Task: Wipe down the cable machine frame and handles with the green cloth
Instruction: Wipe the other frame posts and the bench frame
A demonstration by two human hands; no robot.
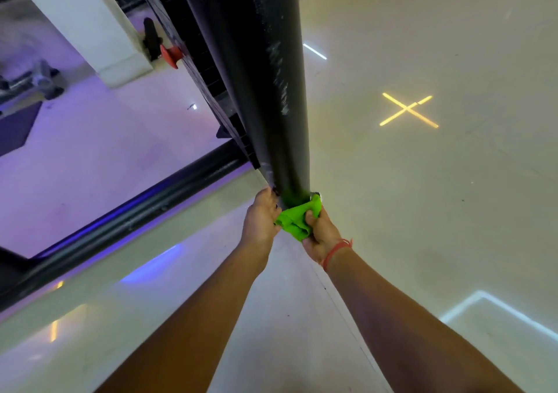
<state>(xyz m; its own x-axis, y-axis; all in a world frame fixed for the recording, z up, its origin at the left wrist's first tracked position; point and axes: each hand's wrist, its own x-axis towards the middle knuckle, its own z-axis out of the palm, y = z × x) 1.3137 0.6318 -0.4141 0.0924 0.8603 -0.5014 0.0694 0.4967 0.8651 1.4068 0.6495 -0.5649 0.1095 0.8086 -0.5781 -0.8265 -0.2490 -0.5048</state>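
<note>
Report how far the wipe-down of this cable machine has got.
Done: nothing provably; pale streaks still mark the black upright post. In hand: the right hand grips the bright green cloth at the post's foot; the left hand touches there. Left: the black floor bar; no handles in view.

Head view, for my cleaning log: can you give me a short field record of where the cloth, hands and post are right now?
post: black upright post of the machine, pale smears on its face
cloth: green cloth, bunched, at the post's foot
right hand: right hand grips the cloth, red thread on the wrist
left hand: left hand at the post's base beside the cloth; grip cannot be told
floor: pale glossy floor with light reflections
</note>
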